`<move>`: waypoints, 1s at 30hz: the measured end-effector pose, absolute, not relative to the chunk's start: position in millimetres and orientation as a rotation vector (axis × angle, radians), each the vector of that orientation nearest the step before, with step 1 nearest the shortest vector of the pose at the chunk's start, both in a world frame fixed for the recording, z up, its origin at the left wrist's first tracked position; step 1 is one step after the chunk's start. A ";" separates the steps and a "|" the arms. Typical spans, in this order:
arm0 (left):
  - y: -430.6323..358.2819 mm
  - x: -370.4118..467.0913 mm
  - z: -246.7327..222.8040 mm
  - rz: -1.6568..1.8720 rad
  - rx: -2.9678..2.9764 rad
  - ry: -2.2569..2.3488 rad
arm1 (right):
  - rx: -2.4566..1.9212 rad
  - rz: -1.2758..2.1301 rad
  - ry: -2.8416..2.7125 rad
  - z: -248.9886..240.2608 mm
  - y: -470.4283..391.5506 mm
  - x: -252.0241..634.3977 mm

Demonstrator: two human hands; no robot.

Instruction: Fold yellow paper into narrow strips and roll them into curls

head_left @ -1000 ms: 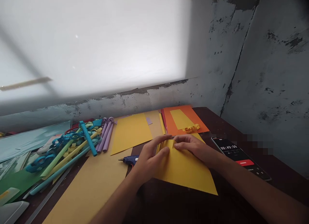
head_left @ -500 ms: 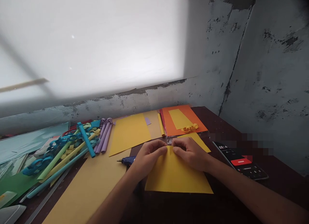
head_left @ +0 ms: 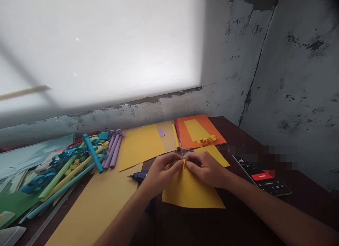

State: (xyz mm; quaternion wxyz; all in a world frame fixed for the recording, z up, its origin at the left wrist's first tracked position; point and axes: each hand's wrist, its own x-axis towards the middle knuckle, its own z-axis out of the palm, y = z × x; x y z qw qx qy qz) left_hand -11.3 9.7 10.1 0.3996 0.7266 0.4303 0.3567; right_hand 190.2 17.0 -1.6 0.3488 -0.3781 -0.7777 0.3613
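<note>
Both hands pinch the far edge of a yellow paper sheet point(head_left: 192, 191) over the dark table. My left hand point(head_left: 165, 170) is closed on the edge, thumb on top. Close beside it, my right hand point(head_left: 203, 168) pinches the same edge, and a small fold stands up between the fingertips. The sheet bulges toward me and its near edge curves. A blue glue gun point(head_left: 140, 176) lies left of my left hand, partly hidden by it. Another yellow piece point(head_left: 218, 156) lies just beyond my right hand.
Rolled purple tubes point(head_left: 114, 151), a blue roll point(head_left: 92, 153) and paper curls crowd the left. A large yellow sheet point(head_left: 143, 145) and orange sheets point(head_left: 218, 133) with a yellow curl point(head_left: 208, 140) lie at the back. A phone point(head_left: 261, 177) is at the right.
My fingertips have drawn closer together, and the yellow sheet has bent more, with its near edge now curved and raised. The view has shifted slightly.
</note>
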 end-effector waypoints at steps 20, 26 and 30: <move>5.6 -8.0 8.8 1.010 2.093 1.168 | -0.966 0.937 -1.975 -7.4 20.7 189.8; 7.4 -9.2 8.6 1.010 2.076 1.159 | -0.965 0.918 -1.988 -4.6 20.0 191.2; 7.3 -11.2 6.8 1.015 2.044 1.155 | -0.964 0.918 -1.982 -2.1 19.1 191.6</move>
